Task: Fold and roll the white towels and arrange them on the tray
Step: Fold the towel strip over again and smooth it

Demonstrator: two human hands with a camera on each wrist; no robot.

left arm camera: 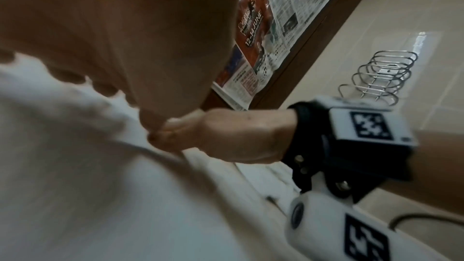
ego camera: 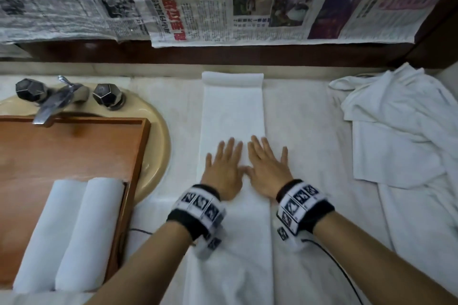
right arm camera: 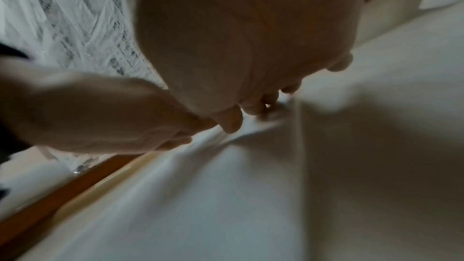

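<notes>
Near me, both arms reached forward. The left hand [ego camera: 224,168] and the right hand [ego camera: 267,168] lay flat, fingers spread, side by side, pressing the folded towel [ego camera: 233,111]. This long strip ran toward twelve o'clock. It looked soft and light; I would take its near end. At nine o'clock, two rolled towels [ego camera: 71,230] lay on the tray [ego camera: 74,146].

White folded towel [ego camera: 233,116], white rolled towels [ego camera: 67,233] on reddish-brown wooden tray [ego camera: 74,146]; beige sink [ego camera: 158,131]; black-and-white patterned wristbands [ego camera: 198,208].
</notes>
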